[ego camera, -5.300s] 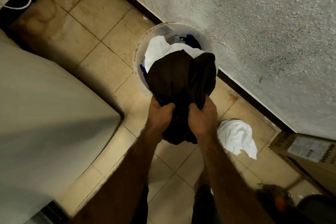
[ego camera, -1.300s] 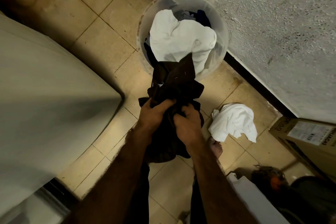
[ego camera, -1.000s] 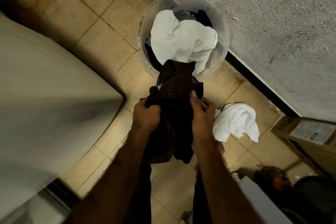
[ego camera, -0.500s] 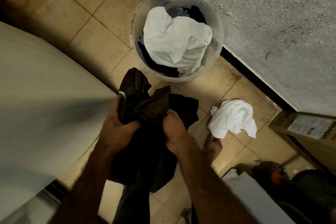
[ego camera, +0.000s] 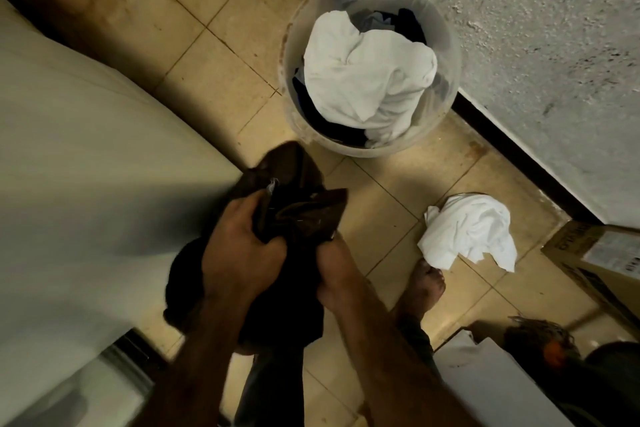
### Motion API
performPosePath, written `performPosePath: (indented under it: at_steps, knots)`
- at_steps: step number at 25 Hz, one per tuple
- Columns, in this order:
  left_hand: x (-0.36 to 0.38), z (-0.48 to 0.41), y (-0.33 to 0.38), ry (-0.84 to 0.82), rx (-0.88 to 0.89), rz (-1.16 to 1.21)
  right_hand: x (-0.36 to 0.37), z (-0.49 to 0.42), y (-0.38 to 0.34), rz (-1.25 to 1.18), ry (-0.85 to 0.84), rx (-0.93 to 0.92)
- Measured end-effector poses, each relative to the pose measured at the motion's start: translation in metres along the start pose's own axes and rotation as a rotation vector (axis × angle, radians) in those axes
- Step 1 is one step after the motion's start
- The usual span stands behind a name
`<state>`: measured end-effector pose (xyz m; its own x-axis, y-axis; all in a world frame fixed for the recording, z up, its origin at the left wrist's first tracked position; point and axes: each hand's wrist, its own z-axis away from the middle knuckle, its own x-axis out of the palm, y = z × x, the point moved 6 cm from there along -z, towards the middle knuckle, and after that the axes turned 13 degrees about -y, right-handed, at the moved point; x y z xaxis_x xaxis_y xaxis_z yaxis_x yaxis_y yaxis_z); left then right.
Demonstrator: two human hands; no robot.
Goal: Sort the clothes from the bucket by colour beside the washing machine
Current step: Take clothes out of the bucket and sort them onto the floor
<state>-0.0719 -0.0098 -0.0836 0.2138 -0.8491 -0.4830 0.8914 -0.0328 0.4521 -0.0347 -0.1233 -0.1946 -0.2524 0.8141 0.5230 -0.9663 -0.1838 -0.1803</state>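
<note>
While left hand (ego camera: 239,253) and right hand (ego camera: 337,274) grip dark garment (ego camera: 301,208), bare tiles (ego camera: 214,80) flank bucket (ego camera: 346,148).

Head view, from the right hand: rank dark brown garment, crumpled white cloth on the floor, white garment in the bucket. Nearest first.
1. Dark brown garment, gripped by the right hand itself.
2. Crumpled white cloth on the tiled floor, to its right.
3. White garment in the round translucent plastic bucket, ahead by the wall.
</note>
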Motion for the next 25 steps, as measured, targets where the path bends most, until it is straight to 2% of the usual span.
performPosePath:
  at_steps: [5,9,13,16,20,22,25]
  knots:
    - [0.053,-0.040,-0.012,-0.041,0.096,0.121,-0.034,0.003,-0.035,0.141,0.175,-0.119]
    - [0.068,-0.053,-0.014,-0.024,0.073,0.163,-0.037,-0.004,-0.046,0.232,0.245,-0.180]
    - [0.080,-0.063,-0.020,-0.056,0.041,0.225,-0.042,-0.011,-0.045,0.435,0.326,-0.156]
    - [0.081,-0.066,-0.019,-0.010,0.034,0.231,-0.038,-0.013,-0.048,0.606,0.311,-0.163]
    - [0.080,-0.077,-0.004,0.029,0.126,0.205,-0.036,-0.029,-0.036,0.594,0.189,-0.162]
    - [0.076,-0.087,0.008,0.041,0.168,0.180,-0.041,-0.034,-0.050,0.693,0.227,-0.212]
    - [0.073,-0.111,0.027,0.018,0.198,0.178,-0.032,-0.024,-0.113,0.884,0.352,-0.342]
